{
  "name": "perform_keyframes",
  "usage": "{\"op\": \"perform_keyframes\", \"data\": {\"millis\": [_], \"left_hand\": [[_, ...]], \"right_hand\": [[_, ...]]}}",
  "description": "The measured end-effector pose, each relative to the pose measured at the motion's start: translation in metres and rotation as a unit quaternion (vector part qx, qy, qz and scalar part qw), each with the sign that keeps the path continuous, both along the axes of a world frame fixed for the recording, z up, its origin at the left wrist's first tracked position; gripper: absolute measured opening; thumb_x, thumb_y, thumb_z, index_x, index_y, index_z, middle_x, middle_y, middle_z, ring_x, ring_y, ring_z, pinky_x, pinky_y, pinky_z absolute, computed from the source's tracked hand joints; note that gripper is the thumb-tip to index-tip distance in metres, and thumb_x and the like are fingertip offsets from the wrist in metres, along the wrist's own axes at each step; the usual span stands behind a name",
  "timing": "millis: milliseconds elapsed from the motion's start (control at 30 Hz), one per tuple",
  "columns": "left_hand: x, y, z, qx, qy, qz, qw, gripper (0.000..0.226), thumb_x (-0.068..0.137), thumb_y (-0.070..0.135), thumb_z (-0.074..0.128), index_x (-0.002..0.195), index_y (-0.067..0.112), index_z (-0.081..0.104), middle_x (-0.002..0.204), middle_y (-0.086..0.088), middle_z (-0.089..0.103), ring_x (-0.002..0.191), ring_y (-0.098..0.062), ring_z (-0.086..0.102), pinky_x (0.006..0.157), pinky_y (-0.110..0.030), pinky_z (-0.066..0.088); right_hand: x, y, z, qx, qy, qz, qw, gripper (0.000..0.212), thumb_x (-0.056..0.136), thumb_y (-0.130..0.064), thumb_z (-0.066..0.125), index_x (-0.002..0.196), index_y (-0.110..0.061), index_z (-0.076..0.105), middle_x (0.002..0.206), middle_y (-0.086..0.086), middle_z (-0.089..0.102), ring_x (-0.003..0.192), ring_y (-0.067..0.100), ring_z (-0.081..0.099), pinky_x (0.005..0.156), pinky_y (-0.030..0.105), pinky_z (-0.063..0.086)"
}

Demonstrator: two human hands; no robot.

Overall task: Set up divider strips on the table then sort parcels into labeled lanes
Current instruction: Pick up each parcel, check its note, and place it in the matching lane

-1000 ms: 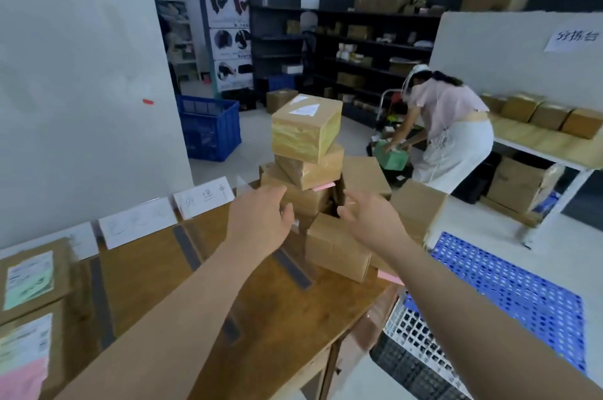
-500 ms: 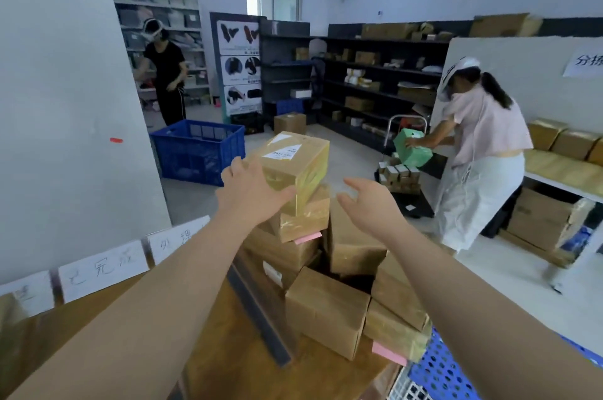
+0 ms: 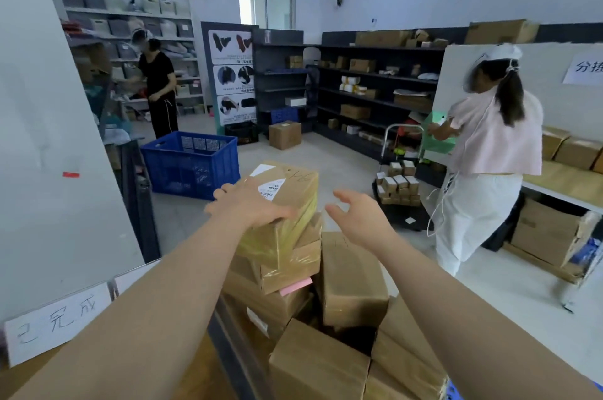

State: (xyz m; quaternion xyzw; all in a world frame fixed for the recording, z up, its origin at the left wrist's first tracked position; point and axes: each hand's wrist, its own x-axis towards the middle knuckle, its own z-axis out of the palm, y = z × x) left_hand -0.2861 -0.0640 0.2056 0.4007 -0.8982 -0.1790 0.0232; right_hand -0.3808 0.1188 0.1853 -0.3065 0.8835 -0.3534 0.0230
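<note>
A heap of brown cardboard parcels (image 3: 352, 282) fills the table's right end. On top lies a tape-wrapped parcel (image 3: 293, 190) with a white shipping label. My left hand (image 3: 248, 203) grips that top parcel at its near left corner, fingers over the edge and thumb across the front. My right hand (image 3: 362, 220) hovers just right of it, fingers spread, touching nothing. A dark divider strip (image 3: 235, 350) runs across the wooden table beside the heap. A handwritten lane label (image 3: 55, 321) stands against the white partition at the left.
A white partition (image 3: 49, 138) borders the table on the left. Beyond stand a blue crate (image 3: 189, 164), dark shelving (image 3: 375, 83) and a cart of small boxes (image 3: 398, 190). A person in a pink top (image 3: 489, 151) works at the right, another in black (image 3: 158, 89) far left.
My view has tilted up and closer to the heap. My left hand rose from the table onto the top parcel, and my right hand came up alongside it.
</note>
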Motion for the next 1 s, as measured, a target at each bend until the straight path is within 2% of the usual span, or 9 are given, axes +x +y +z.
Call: {"op": "perform_keyframes", "data": {"millis": [200, 367, 500, 600, 667, 767, 867, 933, 1000], "left_hand": [[0.011, 0.012, -0.013, -0.046, 0.071, 0.004, 0.996, 0.127, 0.034, 0.085, 0.056, 0.144, 0.041, 0.011, 0.143, -0.011, 0.032, 0.131, -0.035, 0.030, 0.100, -0.053, 0.034], [0.050, 0.043, -0.037, -0.111, 0.191, -0.057, 0.974, 0.124, 0.044, 0.086, 0.057, 0.147, 0.044, 0.002, 0.144, 0.000, 0.028, 0.132, -0.027, 0.027, 0.106, -0.050, 0.030], [0.080, 0.077, -0.057, -0.151, 0.237, -0.120, 0.952, 0.123, 0.049, 0.080, 0.065, 0.150, 0.039, 0.009, 0.144, 0.004, 0.026, 0.133, -0.020, 0.025, 0.111, -0.048, 0.029], [0.096, 0.101, -0.072, -0.162, 0.231, -0.147, 0.948, 0.128, 0.052, 0.080, 0.069, 0.153, 0.035, 0.006, 0.150, 0.005, 0.020, 0.138, -0.017, 0.021, 0.113, -0.047, 0.029], [0.105, 0.114, -0.083, -0.164, 0.220, -0.140, 0.951, 0.133, 0.051, 0.082, 0.069, 0.154, 0.034, 0.000, 0.154, 0.006, 0.014, 0.141, -0.017, 0.018, 0.114, -0.047, 0.028], [0.117, 0.134, -0.100, -0.111, 0.236, -0.048, 0.964, 0.136, 0.049, 0.094, 0.056, 0.151, 0.039, -0.017, 0.160, 0.011, -0.005, 0.148, -0.016, 0.002, 0.119, -0.048, 0.016], [0.126, 0.157, -0.114, -0.010, 0.310, 0.170, 0.935, 0.130, 0.054, 0.094, 0.046, 0.149, 0.038, -0.023, 0.163, 0.009, -0.010, 0.150, -0.018, -0.002, 0.119, -0.046, 0.009], [0.130, 0.171, -0.121, 0.100, 0.352, 0.268, 0.891, 0.130, 0.057, 0.087, 0.050, 0.152, 0.033, -0.020, 0.164, 0.001, -0.003, 0.150, -0.027, 0.008, 0.119, -0.053, 0.016], [0.132, 0.182, -0.123, 0.234, 0.388, 0.294, 0.841, 0.130, 0.058, 0.084, 0.055, 0.154, 0.033, -0.015, 0.164, -0.002, 0.009, 0.148, -0.031, 0.019, 0.116, -0.059, 0.022]], "right_hand": [[-0.032, -0.001, 0.007, -0.055, -0.065, 0.021, 0.996, 0.066, 0.096, -0.052, 0.044, 0.148, -0.013, 0.035, 0.149, 0.009, 0.043, 0.133, 0.025, 0.043, 0.106, 0.039, 0.036], [-0.050, 0.011, 0.027, -0.071, -0.241, 0.113, 0.961, 0.074, 0.080, -0.070, 0.054, 0.135, -0.020, 0.050, 0.133, 0.003, 0.057, 0.117, 0.025, 0.055, 0.103, 0.048, 0.041], [-0.052, 0.022, 0.025, -0.020, -0.293, 0.192, 0.936, 0.058, 0.074, -0.068, 0.060, 0.114, -0.026, 0.062, 0.110, 0.000, 0.069, 0.102, 0.022, 0.064, 0.099, 0.047, 0.046], [-0.049, 0.029, 0.007, -0.021, -0.330, 0.239, 0.913, 0.060, 0.074, -0.060, 0.066, 0.121, -0.023, 0.061, 0.111, 0.004, 0.070, 0.104, 0.025, 0.066, 0.103, 0.048, 0.044], [-0.044, 0.035, -0.005, -0.044, -0.362, 0.255, 0.895, 0.077, 0.065, -0.056, 0.075, 0.130, -0.021, 0.054, 0.114, 0.008, 0.069, 0.104, 0.027, 0.066, 0.102, 0.049, 0.046], [-0.034, 0.047, -0.023, -0.086, -0.376, 0.263, 0.884, 0.095, 0.054, -0.048, 0.082, 0.138, -0.027, 0.043, 0.118, 0.011, 0.064, 0.101, 0.030, 0.067, 0.091, 0.049, 0.053], [-0.019, 0.062, -0.040, -0.154, -0.392, 0.276, 0.864, 0.092, 0.056, -0.042, 0.082, 0.137, -0.033, 0.042, 0.113, 0.005, 0.065, 0.089, 0.024, 0.072, 0.068, 0.036, 0.058], [-0.008, 0.069, -0.050, -0.186, -0.365, 0.295, 0.863, 0.102, 0.051, -0.044, 0.084, 0.140, -0.035, 0.036, 0.120, 0.000, 0.060, 0.098, 0.020, 0.068, 0.075, 0.036, 0.058], [0.003, 0.072, -0.056, -0.162, -0.280, 0.320, 0.891, 0.114, 0.048, -0.051, 0.083, 0.144, -0.043, 0.023, 0.136, -0.006, 0.048, 0.118, 0.016, 0.054, 0.094, 0.040, 0.051]]}}
